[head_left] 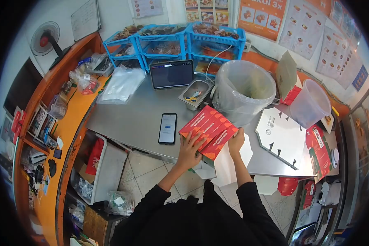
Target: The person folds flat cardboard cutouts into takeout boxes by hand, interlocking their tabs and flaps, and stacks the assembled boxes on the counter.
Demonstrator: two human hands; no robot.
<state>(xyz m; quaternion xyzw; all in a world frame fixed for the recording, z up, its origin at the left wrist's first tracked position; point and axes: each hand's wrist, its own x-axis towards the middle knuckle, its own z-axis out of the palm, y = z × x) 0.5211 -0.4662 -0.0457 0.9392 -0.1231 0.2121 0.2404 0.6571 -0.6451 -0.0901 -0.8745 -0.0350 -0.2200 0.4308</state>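
A red printed cardboard box (211, 128), partly folded, is tilted over the table's front edge, with white inner flaps (225, 166) hanging below it. My left hand (188, 151) grips its near left side, fingers spread over the red panel and the thumb at the lower edge. On the right, my right hand (236, 142) is closed around the box's right end, its fingertips partly hidden. A smartphone (167, 128) with a lit screen lies left of the box. To the right lies a flat white cardboard blank (279, 135) with dark notches.
Behind the box stand a large lined plastic bucket (244, 88), a metal tray with scissors (196, 93) and a tablet (171, 74). Blue stacked baskets (162, 43) line the wall. Clear plastic bags (122, 85) lie at left; red cardboard (317, 149) and a clear tub (310, 102) at right.
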